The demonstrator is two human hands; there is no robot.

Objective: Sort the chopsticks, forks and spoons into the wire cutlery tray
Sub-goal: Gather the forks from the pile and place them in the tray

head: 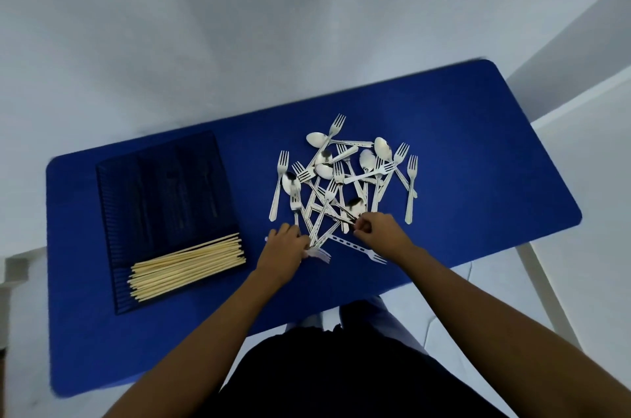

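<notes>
A dark wire cutlery tray (112, 212) sits on the left of the blue table. Its near compartment holds a bundle of pale chopsticks (187, 265) lying crosswise. Right of the tray lies a tangled pile of steel forks and spoons (345, 175). My left hand (283, 248) is at the pile's near edge, closed around several forks (319, 255) whose tines stick out to the right. My right hand (379, 229) pinches the handle of a fork (345, 212) at the near side of the pile. One fork (358, 248) lies alone between my hands.
The blue table (478, 178) has rounded corners and stands against pale walls. Its near edge runs just in front of my body. White table legs (543, 287) show on the right.
</notes>
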